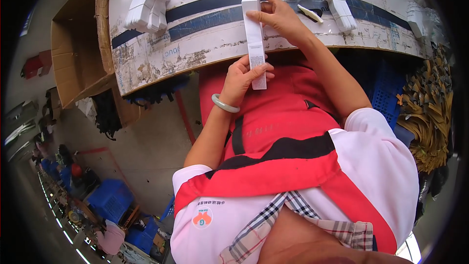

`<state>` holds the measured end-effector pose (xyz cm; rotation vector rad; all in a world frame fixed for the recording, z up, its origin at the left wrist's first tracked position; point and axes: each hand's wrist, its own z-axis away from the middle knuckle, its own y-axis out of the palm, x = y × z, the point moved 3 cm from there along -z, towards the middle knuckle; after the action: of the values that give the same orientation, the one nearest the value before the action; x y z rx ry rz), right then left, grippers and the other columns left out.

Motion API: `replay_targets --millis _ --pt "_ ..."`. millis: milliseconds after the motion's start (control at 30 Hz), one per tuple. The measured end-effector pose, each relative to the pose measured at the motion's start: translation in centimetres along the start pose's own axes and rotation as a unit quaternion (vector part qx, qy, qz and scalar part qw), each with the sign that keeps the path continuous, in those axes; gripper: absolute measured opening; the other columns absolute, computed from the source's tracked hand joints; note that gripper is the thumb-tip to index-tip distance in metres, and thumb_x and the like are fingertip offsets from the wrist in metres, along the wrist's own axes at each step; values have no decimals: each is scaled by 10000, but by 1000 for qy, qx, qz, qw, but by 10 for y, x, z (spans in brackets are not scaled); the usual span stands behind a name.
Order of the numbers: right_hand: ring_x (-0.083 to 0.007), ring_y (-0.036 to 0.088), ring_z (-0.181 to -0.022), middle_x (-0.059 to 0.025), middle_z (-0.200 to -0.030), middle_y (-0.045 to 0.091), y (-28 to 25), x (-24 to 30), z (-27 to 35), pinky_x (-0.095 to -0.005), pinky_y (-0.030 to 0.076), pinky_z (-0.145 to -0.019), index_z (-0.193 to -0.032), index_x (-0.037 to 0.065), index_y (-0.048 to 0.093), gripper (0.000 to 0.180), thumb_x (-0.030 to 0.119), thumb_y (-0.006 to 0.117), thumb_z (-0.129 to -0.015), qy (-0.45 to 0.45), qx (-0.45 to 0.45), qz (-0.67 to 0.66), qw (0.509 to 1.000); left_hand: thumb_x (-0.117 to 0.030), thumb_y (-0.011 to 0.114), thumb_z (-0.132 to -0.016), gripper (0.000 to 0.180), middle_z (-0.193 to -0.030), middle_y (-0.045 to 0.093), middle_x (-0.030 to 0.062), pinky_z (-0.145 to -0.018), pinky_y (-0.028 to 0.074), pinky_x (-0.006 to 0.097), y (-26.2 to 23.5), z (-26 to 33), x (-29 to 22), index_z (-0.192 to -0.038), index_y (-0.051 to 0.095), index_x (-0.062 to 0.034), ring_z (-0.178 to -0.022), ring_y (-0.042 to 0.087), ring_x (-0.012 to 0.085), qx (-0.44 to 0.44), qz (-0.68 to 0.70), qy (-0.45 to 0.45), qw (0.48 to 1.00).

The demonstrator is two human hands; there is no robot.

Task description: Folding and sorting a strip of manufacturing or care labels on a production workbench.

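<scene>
A long, narrow stack of white printed labels (253,34) hangs between my two hands, over the table's near edge. My left hand (243,76), with a pale bangle at the wrist, pinches the lower printed end between thumb and fingers. At the upper end, my right hand (278,17) grips the stack's side with thumb and index finger. Beyond the right hand, a small tool with a white blade-like part and dark handle (310,13) lies on the table. Close to it sits a banded bundle of white labels (340,12).
Another pile of white label bundles (148,10) stands on the worn, board-covered table (205,49) at the left. A cardboard box (80,44) is beside the table's left end. Blue crates (388,88) and a heap of brown strips (430,112) are at the right.
</scene>
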<state>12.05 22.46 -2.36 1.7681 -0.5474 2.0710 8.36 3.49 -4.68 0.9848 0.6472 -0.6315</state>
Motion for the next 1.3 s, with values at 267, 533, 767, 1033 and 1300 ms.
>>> replay_targets --millis 267,533,767,1033,1300 --pt "-319 621 -960 -201 -1088 619 -23 11 -30 -386 501 -859 -1341 78 484 566 212 714 -842 -194 -164 357 899 -242 630 -952 305 -913 676 114 -740 582 319 5 -17 16 -1114 585 12 -820 702 227 -50 15 -60 997" --pt "-205 654 -873 -93 -990 659 -15 25 61 -304 522 -769 -1119 54 643 197 64 599 -928 -168 28 311 935 -411 565 -977 458 -698 643 72 -537 509 236 -20 9 6 -941 655 36 -604 627 111 -86 -217 -14 972" --pt "-350 669 -836 -163 -908 677 30 -26 115 -432 538 -703 -1048 78 654 208 95 545 -871 -53 263 521 810 -188 575 -978 211 -689 632 30 -538 487 219 -23 5 -27 -1036 673 -10 -594 593 77 -166 -287 106 937" --pt "-372 672 -782 -190 -833 681 37 -15 88 -469 536 -680 -995 71 666 213 139 501 -879 -59 184 504 842 -93 567 -944 184 -703 648 39 -561 492 240 -11 -2 -23 -1071 678 -18 -590 594 86 -147 -352 122 916" --pt "-139 629 -746 -67 -806 668 4 36 82 -267 500 -704 -1055 33 681 161 111 592 -946 5 196 185 963 -108 591 -950 204 -739 643 29 -508 466 218 -28 -21 -55 -1105 677 -8 -575 569 69 -173 -472 235 832"
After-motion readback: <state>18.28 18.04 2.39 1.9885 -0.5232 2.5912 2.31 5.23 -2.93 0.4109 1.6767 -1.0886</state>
